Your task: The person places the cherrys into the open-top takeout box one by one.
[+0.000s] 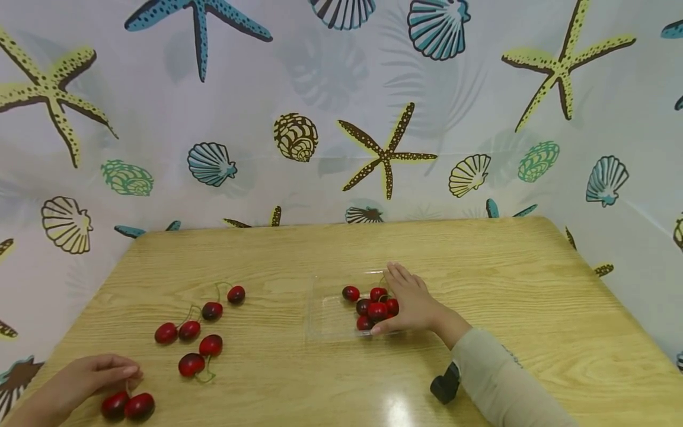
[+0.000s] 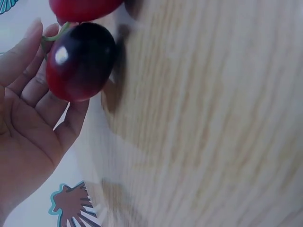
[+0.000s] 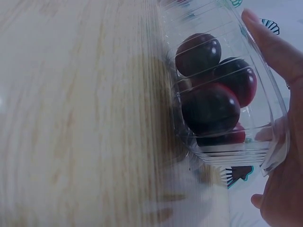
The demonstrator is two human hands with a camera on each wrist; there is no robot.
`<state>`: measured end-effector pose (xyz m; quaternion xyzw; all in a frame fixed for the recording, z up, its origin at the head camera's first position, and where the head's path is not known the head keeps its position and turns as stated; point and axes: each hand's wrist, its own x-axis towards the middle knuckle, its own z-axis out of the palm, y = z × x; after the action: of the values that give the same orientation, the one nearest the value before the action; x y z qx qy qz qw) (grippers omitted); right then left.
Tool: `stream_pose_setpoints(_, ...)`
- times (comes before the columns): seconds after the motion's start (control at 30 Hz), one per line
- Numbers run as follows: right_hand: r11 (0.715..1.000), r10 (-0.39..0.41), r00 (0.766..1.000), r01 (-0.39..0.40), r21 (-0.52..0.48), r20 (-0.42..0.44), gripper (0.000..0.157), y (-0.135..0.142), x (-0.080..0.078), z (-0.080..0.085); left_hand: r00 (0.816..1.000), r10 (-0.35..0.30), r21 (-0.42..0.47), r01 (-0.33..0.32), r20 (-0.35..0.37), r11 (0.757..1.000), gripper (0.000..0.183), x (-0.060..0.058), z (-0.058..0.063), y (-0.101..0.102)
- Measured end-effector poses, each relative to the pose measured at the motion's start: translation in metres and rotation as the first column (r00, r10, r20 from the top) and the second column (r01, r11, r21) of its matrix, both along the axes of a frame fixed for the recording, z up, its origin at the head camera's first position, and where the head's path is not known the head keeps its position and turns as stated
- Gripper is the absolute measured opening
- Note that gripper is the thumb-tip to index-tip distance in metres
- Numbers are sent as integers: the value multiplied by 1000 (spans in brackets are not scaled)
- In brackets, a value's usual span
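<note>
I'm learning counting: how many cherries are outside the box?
8: a held pair in the left hand; on the table, a near pair, a middle pair and a far pair.

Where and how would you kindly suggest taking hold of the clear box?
Probably the left end of the rectangular box, from the left: that end is bare, while the right hand spans the other, where the cherries crowd.
</note>
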<state>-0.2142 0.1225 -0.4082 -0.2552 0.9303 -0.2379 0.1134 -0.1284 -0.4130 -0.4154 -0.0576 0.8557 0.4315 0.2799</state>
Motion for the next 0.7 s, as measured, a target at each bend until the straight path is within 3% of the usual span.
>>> stream_pose_setpoints(0.17,1000,0,1000,0,4,-6,115,0,-1,-1,999,-41,53,42,-22,998,42,3,-2,-6)
stream_pose_setpoints(0.4,1000,1,1000,-1,-7,-15,115,0,-1,-2,999,39,-6,-39,-26,999,40,4,-2,-5)
stream_pose_setpoints(0.7,1000,-1,1000,1,-6,-6,115,0,-1,-2,996,90,-72,-91,-15,993,42,7,-1,0)
